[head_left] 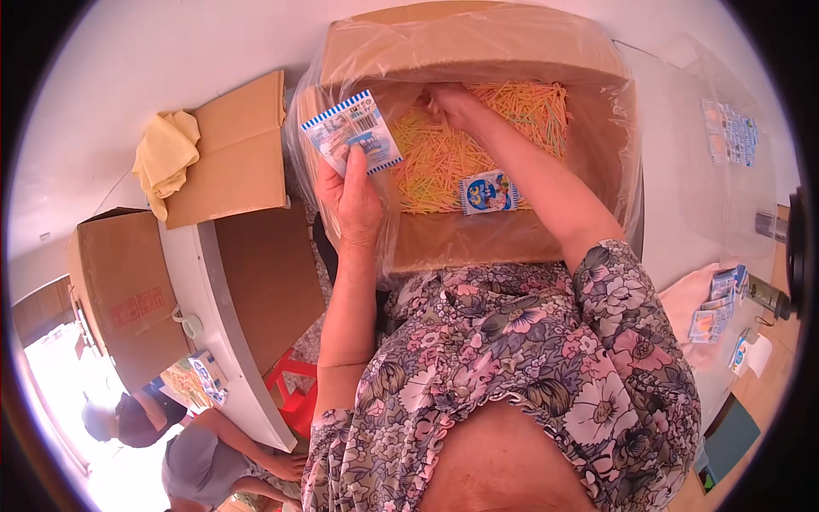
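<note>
My left hand (354,200) pinches a small flat packet (350,136), white with blue striped edges and a barcode, thumb across its front. It is held over the left side of a cardboard box (469,243) lined with a clear plastic bag (627,162). Inside lies a heap of thin pastel sticks (444,162), orange, yellow, pink and green. My right hand (452,107) reaches into the far part of the box, its fingers curled down at the sticks. What they hold, if anything, is hidden. A second blue and white packet (489,192) lies on the heap's near side.
Several packets (729,134) lie on the white table at right, with more packets (717,307) on a pink cloth (682,299). At left are an opened carton (235,149), a yellow cloth (166,154), another box (128,286) and a red stool (294,392). Other people (209,461) are at lower left.
</note>
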The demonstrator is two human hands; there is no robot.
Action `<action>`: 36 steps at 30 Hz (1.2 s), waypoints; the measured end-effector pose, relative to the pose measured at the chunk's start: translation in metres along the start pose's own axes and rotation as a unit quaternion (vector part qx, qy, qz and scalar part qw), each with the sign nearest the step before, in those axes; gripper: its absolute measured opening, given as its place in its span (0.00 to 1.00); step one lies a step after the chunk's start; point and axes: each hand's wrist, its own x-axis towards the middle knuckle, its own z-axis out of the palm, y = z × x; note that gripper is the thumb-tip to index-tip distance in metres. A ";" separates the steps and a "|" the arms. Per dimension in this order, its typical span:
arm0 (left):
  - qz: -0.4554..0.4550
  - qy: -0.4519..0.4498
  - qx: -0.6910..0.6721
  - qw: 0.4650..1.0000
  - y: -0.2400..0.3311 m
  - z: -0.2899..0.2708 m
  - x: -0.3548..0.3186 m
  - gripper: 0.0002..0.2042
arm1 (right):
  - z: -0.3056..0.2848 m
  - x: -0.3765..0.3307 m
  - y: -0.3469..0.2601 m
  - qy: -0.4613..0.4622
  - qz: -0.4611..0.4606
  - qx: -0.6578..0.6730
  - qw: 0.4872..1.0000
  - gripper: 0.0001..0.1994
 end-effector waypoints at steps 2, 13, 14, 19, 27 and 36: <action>-0.002 -0.006 -0.001 1.000 0.000 0.000 0.001 0.11 | -0.008 0.007 0.006 0.004 0.020 -0.054 0.998 0.10; -0.016 -0.009 0.028 0.999 0.007 0.005 0.000 0.11 | -0.004 -0.054 0.024 -0.105 -0.183 -0.734 0.646 0.17; -0.020 -0.009 0.030 0.999 0.009 0.007 0.000 0.11 | -0.004 -0.051 0.032 -0.103 -0.183 -0.734 0.645 0.17; -0.025 -0.006 0.041 0.999 0.010 0.007 -0.002 0.11 | 0.001 -0.054 0.041 -0.074 -0.206 -0.724 0.654 0.09; -0.026 -0.021 0.043 0.999 0.010 0.009 0.000 0.11 | -0.011 -0.052 0.040 -0.142 -0.265 -0.705 0.642 0.12; -0.027 -0.024 0.049 0.998 0.010 0.009 0.000 0.12 | -0.025 -0.029 0.025 -0.103 -0.056 -0.139 0.983 0.09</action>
